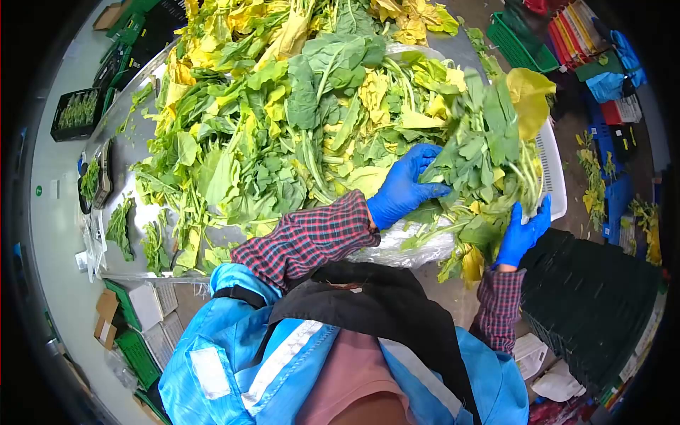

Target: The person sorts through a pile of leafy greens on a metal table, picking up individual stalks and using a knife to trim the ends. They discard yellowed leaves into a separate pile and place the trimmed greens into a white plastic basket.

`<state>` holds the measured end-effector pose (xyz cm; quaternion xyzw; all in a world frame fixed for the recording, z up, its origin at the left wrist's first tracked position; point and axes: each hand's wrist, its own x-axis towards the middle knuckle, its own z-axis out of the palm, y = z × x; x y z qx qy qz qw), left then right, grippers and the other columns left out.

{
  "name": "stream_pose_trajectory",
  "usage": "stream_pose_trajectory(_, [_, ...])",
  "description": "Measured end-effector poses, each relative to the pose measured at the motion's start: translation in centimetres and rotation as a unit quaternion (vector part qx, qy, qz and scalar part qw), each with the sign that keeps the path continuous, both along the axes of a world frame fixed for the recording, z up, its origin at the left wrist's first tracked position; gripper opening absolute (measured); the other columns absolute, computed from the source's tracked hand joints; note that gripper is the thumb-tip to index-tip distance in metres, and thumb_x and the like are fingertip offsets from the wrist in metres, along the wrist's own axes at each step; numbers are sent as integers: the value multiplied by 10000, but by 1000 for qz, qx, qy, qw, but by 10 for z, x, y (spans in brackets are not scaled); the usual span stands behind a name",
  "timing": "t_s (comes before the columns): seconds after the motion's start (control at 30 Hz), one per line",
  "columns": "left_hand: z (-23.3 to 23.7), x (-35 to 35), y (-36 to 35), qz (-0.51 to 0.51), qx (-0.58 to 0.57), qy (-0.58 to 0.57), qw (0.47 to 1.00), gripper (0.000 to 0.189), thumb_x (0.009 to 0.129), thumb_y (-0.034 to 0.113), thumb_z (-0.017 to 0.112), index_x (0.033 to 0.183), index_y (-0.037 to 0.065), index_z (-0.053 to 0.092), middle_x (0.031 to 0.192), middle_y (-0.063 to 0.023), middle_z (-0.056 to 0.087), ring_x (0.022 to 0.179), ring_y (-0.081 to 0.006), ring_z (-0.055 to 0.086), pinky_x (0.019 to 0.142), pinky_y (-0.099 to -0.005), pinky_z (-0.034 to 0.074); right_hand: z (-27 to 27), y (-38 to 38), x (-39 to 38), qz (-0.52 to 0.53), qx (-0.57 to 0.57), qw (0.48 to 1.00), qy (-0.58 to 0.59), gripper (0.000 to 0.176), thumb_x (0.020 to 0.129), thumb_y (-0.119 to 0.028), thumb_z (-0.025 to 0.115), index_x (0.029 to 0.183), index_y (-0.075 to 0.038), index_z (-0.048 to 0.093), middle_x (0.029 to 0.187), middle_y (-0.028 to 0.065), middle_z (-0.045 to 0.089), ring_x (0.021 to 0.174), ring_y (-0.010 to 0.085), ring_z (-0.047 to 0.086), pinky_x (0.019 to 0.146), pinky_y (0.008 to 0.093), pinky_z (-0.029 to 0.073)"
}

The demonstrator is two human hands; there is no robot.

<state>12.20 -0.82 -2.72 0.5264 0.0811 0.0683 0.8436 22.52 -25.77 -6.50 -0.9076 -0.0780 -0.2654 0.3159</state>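
A heap of leafy greens [248, 170], green and yellowing leaves mixed, covers the metal table in front of me. My left hand [407, 188], in a blue glove, reaches to a bunch of leafy greens [482, 142] on the right side of the heap. Its thumb and fingers are apart, curved at the edge of the leaves. My right hand [524, 230], also blue-gloved, has the stems at the bunch's lower right between thumb and fingers. One large yellow leaf [531, 103] stands out at the top of the bunch.
Behind the bunch shows a white plastic crate [552, 170]. Clear plastic wrap [404, 244] lies along the table's near edge. Stacked black crates [588, 297] stand close on my right. A scale [103, 173] sits at the left, and a green crate [520, 42] stands far right.
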Motion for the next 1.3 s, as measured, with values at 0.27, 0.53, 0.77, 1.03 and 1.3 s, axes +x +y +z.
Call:
stream_pose_trajectory(0.27, [-7,-16,10,89,-142,-32,985,527,742,-21,644,1205,31,397,1174,-84,498,1095,-159,478,938,-298,396,33,133,-58,360,192,828,385,296,818,-82,609,1100,-9,557,851,4,580,751,78,509,655,219,422])
stream_pose_trajectory(0.53, [-3,-43,53,-4,-492,-151,857,277,880,206,542,1069,31,441,791,-26,454,645,-117,428,626,-250,383,-42,97,10,255,447,728,454,321,861,-205,527,1104,2,561,811,65,575,692,126,558,619,245,476])
stream_pose_trajectory(0.77, [-11,-55,66,-94,-625,-50,773,409,904,328,488,1059,-47,448,598,16,361,490,-62,323,469,-209,297,29,97,7,214,-56,966,134,365,780,-255,651,1081,-54,605,923,119,600,836,243,584,734,324,463])
stream_pose_trajectory(1.03, [26,-52,35,-34,-463,107,879,362,917,291,483,1127,-3,462,807,-60,507,606,-132,497,522,-238,445,58,172,-44,324,333,650,602,247,795,-121,644,1017,-31,582,896,22,605,843,133,566,770,258,439])
stream_pose_trajectory(1.3, [-13,-44,37,160,-170,152,960,356,854,233,598,1123,23,495,855,-36,558,696,-146,545,619,-302,513,24,178,-53,342,391,710,475,240,790,-107,649,1007,-13,607,971,43,607,876,113,554,793,253,441])
